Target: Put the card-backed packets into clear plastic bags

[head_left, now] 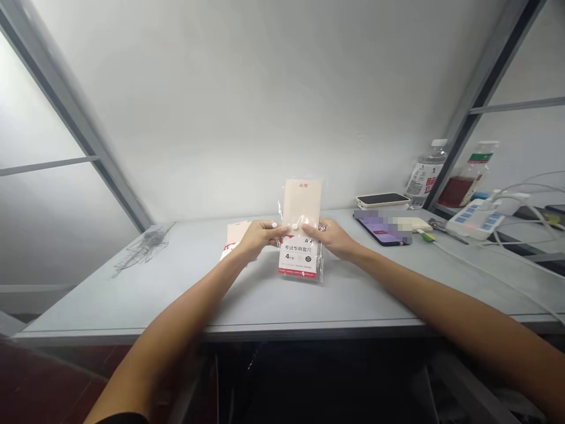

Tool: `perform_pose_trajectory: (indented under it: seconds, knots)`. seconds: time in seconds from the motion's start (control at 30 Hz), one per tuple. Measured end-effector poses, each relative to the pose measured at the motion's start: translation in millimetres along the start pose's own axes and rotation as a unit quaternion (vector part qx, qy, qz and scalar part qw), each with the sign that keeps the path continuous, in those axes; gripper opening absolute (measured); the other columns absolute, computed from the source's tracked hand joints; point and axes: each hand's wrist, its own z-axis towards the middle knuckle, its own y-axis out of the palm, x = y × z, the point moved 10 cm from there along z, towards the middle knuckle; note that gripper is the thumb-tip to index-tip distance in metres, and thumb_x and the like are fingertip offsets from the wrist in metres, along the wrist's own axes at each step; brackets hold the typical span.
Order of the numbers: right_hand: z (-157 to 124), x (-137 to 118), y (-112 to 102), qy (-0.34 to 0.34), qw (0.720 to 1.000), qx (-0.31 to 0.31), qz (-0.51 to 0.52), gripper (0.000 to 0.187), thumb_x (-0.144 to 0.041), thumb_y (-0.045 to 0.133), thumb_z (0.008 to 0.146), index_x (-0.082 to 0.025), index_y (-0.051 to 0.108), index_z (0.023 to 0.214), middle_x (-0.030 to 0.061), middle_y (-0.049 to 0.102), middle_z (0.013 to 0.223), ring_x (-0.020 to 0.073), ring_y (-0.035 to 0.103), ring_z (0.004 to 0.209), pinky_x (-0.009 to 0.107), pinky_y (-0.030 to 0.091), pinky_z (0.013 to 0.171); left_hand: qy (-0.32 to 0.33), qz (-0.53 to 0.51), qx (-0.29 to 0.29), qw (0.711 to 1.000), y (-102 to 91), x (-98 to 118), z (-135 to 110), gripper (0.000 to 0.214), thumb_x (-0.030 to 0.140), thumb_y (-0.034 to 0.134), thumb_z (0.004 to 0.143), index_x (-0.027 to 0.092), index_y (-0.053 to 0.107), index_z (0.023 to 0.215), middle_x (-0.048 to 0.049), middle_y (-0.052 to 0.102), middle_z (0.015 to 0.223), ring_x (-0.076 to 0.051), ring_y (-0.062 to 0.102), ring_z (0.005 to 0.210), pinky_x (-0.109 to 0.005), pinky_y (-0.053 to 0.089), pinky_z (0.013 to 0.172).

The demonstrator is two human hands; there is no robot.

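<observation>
Head view: a person at a worktop (220, 333), both forearms reaching forward from the lower corners of the frame

Packet: clear plastic packet (300, 259) of an exam ruler set, with a printed white-and-red card, between the hands, its long axis running away from the person, top leaning slightly right

Left hand: left hand (260, 238) on the packet's left side, wrist low, fingers (280, 229) closed on the plastic at mid-height

Right hand: right hand (329, 237) on the packet's right side, equally near, fingers (309, 229) closed on the plastic, almost meeting the left fingertips

Contact: whether the packet's lower edge touches the worktop cannot be told

Nearby: a second pale packet (233, 238) partly under the left hand; a phone (382, 231), partly blurred, beyond and right of the right fingers; a white power strip (472, 219) farther right
</observation>
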Motion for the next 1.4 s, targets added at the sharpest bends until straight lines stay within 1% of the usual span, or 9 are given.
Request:
perform_pose_trajectory:
  seconds: [0.1, 0.23, 0.37, 0.43, 0.5, 0.6, 0.73, 0.9, 1.4]
  knots:
    - [-1, 1, 5, 0.004, 1.000, -0.018, -0.009, 0.037, -0.050, 0.062, 0.074, -0.015, 0.065, 0.085, 0.0062, 0.070, 0.082, 0.0198, 0.065, 0.075, 0.030, 0.050, 0.067, 0.007, 0.004, 0.028, 1.000, -1.2, 1, 0, 0.032, 0.041, 0.075, 0.058, 0.013, 0.061, 0.059, -0.0035, 0.063, 0.063, -0.011, 0.055, 0.057, -0.029, 0.045, 0.060]
    - [0, 5, 7, 0.006, 0.999, -0.032, -0.006, 0.037, -0.050, 0.061, 0.075, -0.015, 0.066, 0.086, 0.0061, 0.070, 0.082, 0.0200, 0.065, 0.075, 0.030, 0.050, 0.067, 0.032, 0.004, 0.074, 0.997, -4.2, 7, -1, 0.035, 0.042, 0.076, 0.056, 0.014, 0.054, 0.057, -0.0019, 0.061, 0.061, -0.013, 0.057, 0.058, -0.028, 0.045, 0.056]
    - [1, 6, 4, 0.002, 1.000, -0.021, -0.005, 0.039, -0.050, 0.062, 0.073, -0.014, 0.066, 0.090, 0.0078, 0.070, 0.087, 0.0228, 0.065, 0.079, 0.034, 0.051, 0.070, 0.044, -0.021, 0.089, 0.995, -6.9, 10, 0, 0.040, 0.051, 0.070, 0.061, 0.014, 0.058, 0.068, -0.0019, 0.059, 0.062, -0.011, 0.055, 0.055, -0.025, 0.045, 0.051]
    - [1, 5, 2, 0.000, 1.000, -0.015, 0.011, 0.041, -0.050, 0.063, 0.073, -0.014, 0.065, 0.094, 0.0092, 0.070, 0.092, 0.0246, 0.065, 0.083, 0.036, 0.052, 0.072, 0.032, -0.062, 0.081, 0.994, -7.6, 7, 1, 0.051, 0.064, 0.058, 0.066, 0.013, 0.060, 0.077, -0.0039, 0.060, 0.065, -0.011, 0.055, 0.054, -0.026, 0.045, 0.049]
    - [1, 5, 0, 0.002, 0.999, -0.009, 0.032, 0.042, -0.049, 0.062, 0.074, -0.014, 0.065, 0.097, 0.0101, 0.069, 0.096, 0.0254, 0.064, 0.086, 0.037, 0.052, 0.074, 0.025, -0.104, 0.063, 0.992, -6.7, 6, 2, 0.061, 0.071, 0.047, 0.069, 0.013, 0.061, 0.082, -0.0061, 0.061, 0.070, -0.013, 0.057, 0.056, -0.026, 0.045, 0.048]
    - [0, 2, 0, -0.004, 0.999, -0.010, 0.036, 0.039, -0.047, 0.062, 0.074, -0.014, 0.065, 0.093, 0.0098, 0.069, 0.093, 0.0243, 0.064, 0.084, 0.036, 0.052, 0.073, 0.035, -0.117, 0.015, 0.992, -0.4, 9, 3, 0.054, 0.064, 0.054, 0.069, 0.013, 0.062, 0.084, -0.0065, 0.061, 0.075, -0.013, 0.057, 0.062, -0.023, 0.044, 0.047]
    - [-2, -1, 7, -0.015, 0.999, -0.032, 0.005, 0.036, -0.048, 0.063, 0.073, -0.015, 0.066, 0.087, 0.0069, 0.070, 0.083, 0.0224, 0.065, 0.076, 0.035, 0.051, 0.068, 0.049, -0.081, -0.035, 0.995, 10.5, 7, 3, 0.041, 0.054, 0.062, 0.069, 0.013, 0.062, 0.075, -0.0043, 0.059, 0.073, -0.011, 0.054, 0.063, -0.022, 0.043, 0.051]
    - [-5, -1, 13, -0.014, 0.999, -0.046, -0.019, 0.035, -0.046, 0.062, 0.074, -0.015, 0.065, 0.089, 0.0067, 0.070, 0.086, 0.0214, 0.065, 0.078, 0.033, 0.050, 0.069, 0.041, -0.048, -0.032, 0.997, 13.1, 0, 3, 0.040, 0.051, 0.063, 0.069, 0.012, 0.064, 0.079, -0.0033, 0.058, 0.072, -0.010, 0.053, 0.064, -0.023, 0.042, 0.054]
    - [-5, 1, 15, -0.030, 0.996, -0.066, -0.048, 0.035, -0.046, 0.061, 0.075, -0.016, 0.063, 0.093, 0.0068, 0.069, 0.087, 0.0210, 0.065, 0.077, 0.032, 0.052, 0.065, 0.050, 0.021, -0.026, 0.998, 16.1, 8, -1, 0.037, 0.049, 0.061, 0.071, 0.013, 0.060, 0.068, -0.0010, 0.056, 0.063, -0.009, 0.051, 0.057, -0.023, 0.041, 0.053]
